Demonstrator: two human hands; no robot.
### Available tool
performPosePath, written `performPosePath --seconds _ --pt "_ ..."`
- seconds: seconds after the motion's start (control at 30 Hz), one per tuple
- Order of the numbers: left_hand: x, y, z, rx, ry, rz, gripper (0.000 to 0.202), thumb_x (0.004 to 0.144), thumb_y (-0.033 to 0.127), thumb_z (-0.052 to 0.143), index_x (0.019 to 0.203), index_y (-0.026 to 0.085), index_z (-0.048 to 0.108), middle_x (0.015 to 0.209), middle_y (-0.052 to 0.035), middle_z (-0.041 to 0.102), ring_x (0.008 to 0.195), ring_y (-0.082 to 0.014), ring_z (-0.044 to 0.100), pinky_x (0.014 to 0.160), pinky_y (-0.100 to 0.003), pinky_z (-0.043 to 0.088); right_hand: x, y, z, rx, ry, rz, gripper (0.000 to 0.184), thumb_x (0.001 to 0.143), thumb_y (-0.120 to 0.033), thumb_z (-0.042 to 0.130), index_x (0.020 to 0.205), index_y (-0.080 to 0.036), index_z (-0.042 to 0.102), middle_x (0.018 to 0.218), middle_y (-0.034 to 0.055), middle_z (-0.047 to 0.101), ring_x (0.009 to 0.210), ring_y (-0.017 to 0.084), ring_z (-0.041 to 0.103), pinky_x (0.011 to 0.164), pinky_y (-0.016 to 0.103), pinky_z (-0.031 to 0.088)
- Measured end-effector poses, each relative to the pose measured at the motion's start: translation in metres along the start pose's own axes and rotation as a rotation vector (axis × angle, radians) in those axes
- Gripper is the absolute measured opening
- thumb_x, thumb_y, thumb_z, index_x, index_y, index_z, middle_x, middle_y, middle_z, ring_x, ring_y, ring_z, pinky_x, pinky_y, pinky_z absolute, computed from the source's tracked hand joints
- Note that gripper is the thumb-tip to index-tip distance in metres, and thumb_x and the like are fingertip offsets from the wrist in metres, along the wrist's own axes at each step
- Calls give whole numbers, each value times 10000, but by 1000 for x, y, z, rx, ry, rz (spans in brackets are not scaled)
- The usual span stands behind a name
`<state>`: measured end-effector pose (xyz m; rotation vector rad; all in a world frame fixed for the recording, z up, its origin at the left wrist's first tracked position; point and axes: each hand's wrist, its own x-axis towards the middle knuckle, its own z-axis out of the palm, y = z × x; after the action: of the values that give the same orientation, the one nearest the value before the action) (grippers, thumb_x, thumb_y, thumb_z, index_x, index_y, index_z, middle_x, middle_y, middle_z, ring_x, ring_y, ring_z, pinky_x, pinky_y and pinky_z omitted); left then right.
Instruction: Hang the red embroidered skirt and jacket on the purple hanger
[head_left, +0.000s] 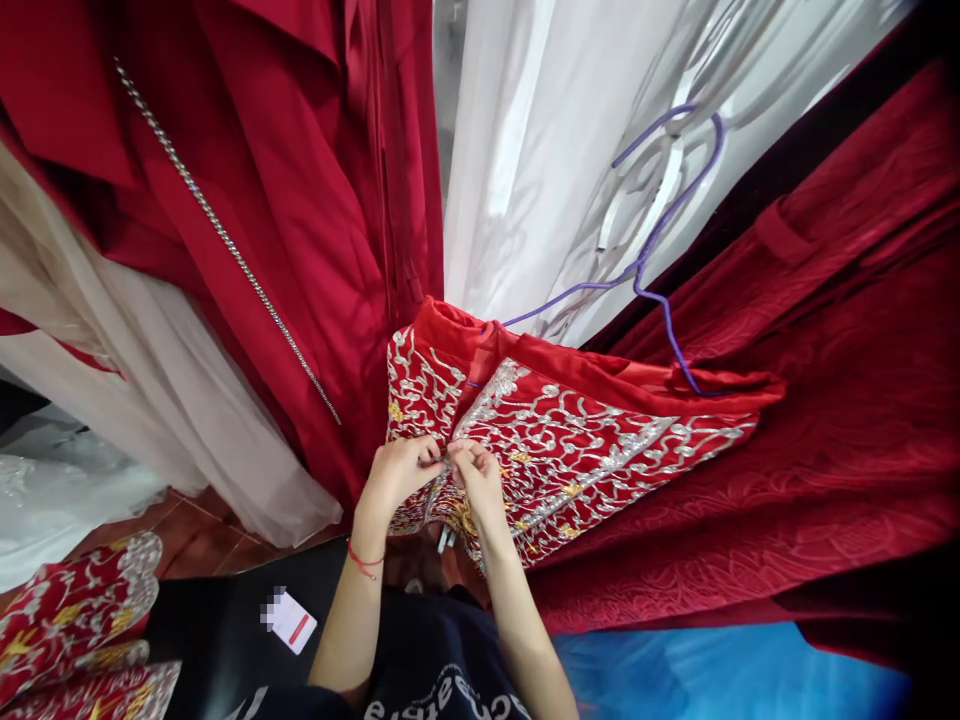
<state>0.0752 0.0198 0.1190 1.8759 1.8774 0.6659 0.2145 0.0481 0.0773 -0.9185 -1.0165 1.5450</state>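
Note:
A red skirt [570, 430] with silver and gold embroidery hangs from a purple wire hanger [652, 245], its satin waistband at the top. Both of my hands meet at the skirt's opening, where two silver-trimmed edges come together. My left hand [405, 475] is closed in a pinch on the left edge. Right beside it, my right hand [476, 470] pinches the other edge. The fingertips almost touch, and any small fastener between them is hidden. Above my hands, the opening gapes towards the waistband.
The hanger hooks onto a white metal scroll frame [664, 190]. Red garments hang at left [285, 200] and right [840, 430], with pale sheer fabric [225, 400] further left. A matching embroidered piece [82, 600] and a white card [292, 620] lie on a black surface [217, 640].

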Motion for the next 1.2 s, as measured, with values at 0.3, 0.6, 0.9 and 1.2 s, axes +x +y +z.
performPosePath --seconds 0.3,0.6,0.9,1.2 --pt "13 2 37 129 84 -128 110 897 280 565 881 230 662 912 -27 761 885 -187 702 649 -259 341 -12 3 9 -35 64 -38 286 753 -412 727 830 -148 648 502 -103 414 446 47 264 449 205 204" --pt "11 1 32 38 20 -84 176 956 314 510 1019 245 659 908 -34 756 915 -202 707 633 -255 335 -22 -20 36 120 159 -141 178 788 -329 699 829 -171 627 531 -81 509 450 73 427 493 219 366" --pt "10 8 30 1 27 -107 262 954 204 474 1110 249 680 939 -55 765 914 -197 706 667 -250 362 -29 -35 50 121 244 -228 127 829 -282 658 846 -166 611 547 -68 558 452 76 472 511 216 394" --pt "11 10 27 -42 -15 -92 220 972 299 484 1058 244 678 940 -31 755 882 -173 697 681 -244 391 -31 -40 66 152 312 -296 116 838 -284 653 855 -177 609 571 -73 552 459 84 524 509 220 409"
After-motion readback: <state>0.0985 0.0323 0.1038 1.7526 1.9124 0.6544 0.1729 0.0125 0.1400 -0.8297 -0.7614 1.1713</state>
